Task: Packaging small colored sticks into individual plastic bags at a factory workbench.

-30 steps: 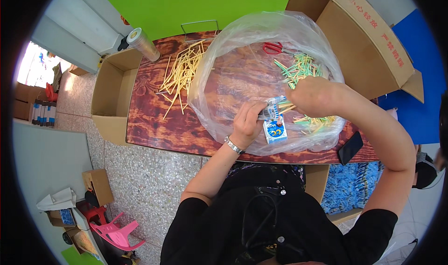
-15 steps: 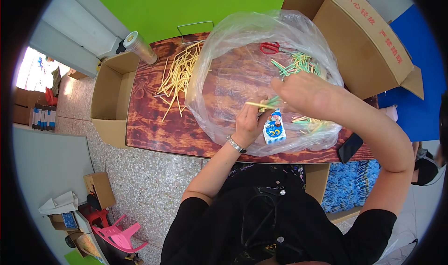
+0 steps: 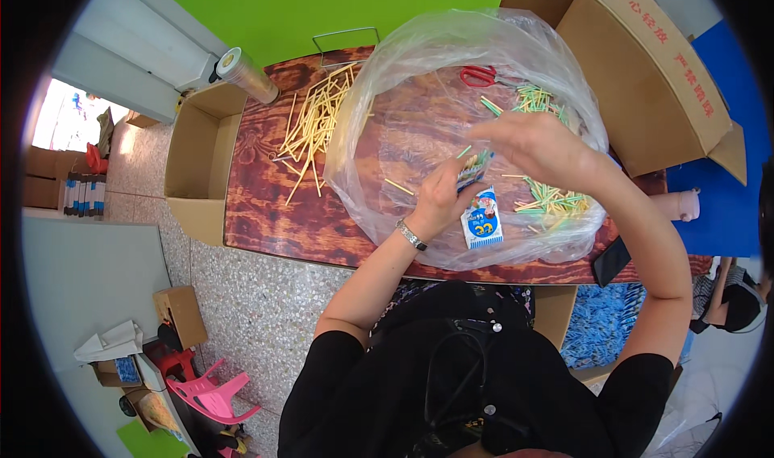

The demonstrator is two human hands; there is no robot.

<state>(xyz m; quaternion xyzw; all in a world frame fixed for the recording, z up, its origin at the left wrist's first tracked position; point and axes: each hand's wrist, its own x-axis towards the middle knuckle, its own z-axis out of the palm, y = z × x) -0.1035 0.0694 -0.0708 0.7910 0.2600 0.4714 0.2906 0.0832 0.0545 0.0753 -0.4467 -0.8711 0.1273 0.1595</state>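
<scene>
My left hand [image 3: 436, 197], with a metal-banded watch at the wrist, is closed round a small printed packet [image 3: 474, 168]. Green stick ends show at the packet's top. Above and to the right of it, my right hand [image 3: 536, 145] is held with its fingers stretched out toward the packet; its underside is hidden. Just below the left hand a blue-and-white packet [image 3: 481, 222] lies on a clear plastic bag [image 3: 355, 147] spread over the table. Short green and yellow sticks [image 3: 552, 200] lie beneath my right forearm, with another green and yellow pile [image 3: 536, 99] farther back.
Long yellow sticks [image 3: 318, 123] are heaped on the wooden table [image 3: 266, 224] at left. Red-handled scissors [image 3: 479, 76] rest at the back of the bag. A clear canister [image 3: 248, 77], cardboard boxes [image 3: 637, 63], a dark phone [image 3: 610, 262] and a pink cup [image 3: 684, 206] stand or lie around.
My right hand has gone from bent fingers to stretched-out ones near the packet. The sticks at my left hand now sit lower, and the packet's print shows. The whole view has shifted slightly.
</scene>
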